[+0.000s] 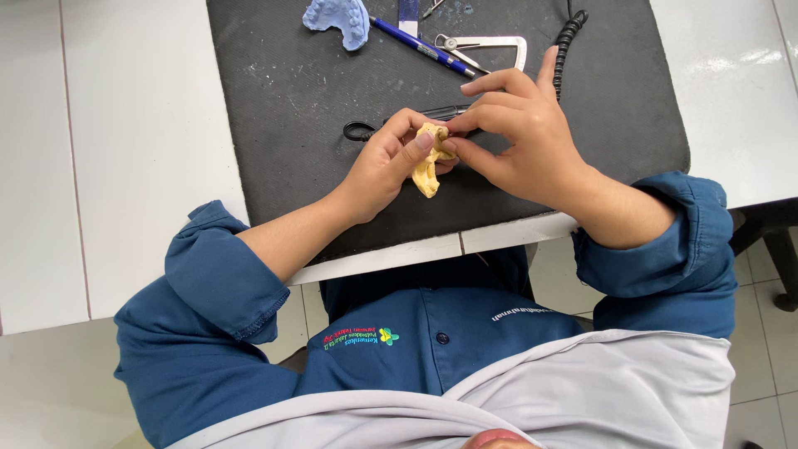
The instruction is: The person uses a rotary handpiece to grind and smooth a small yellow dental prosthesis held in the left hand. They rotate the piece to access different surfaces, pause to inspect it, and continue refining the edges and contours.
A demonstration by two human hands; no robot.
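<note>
Your left hand (384, 166) is curled around a small yellow dental cast (427, 166), thumb pressed on its top and fingers wrapped behind it, so the cast sits just above the near part of the black mat (283, 108). Your right hand (524, 137) meets it from the other side: thumb and forefinger pinch at the cast's upper end, the other fingers fanned loosely, the little finger raised. Whether a fine tool sits in that pinch, you cannot tell.

Just behind your hands, partly hidden by them, lies a dark-handled instrument (366, 129) with a loop at its end. Farther out on the mat are a blue pen (420, 41), a metal caliper (490, 46) and a pale blue dental cast (339, 21), with a coiled black cable (567, 41) running along the right.

The mat rests on a white tiled worktop (125, 150); pale floor tiles (761, 333) show at your right.
</note>
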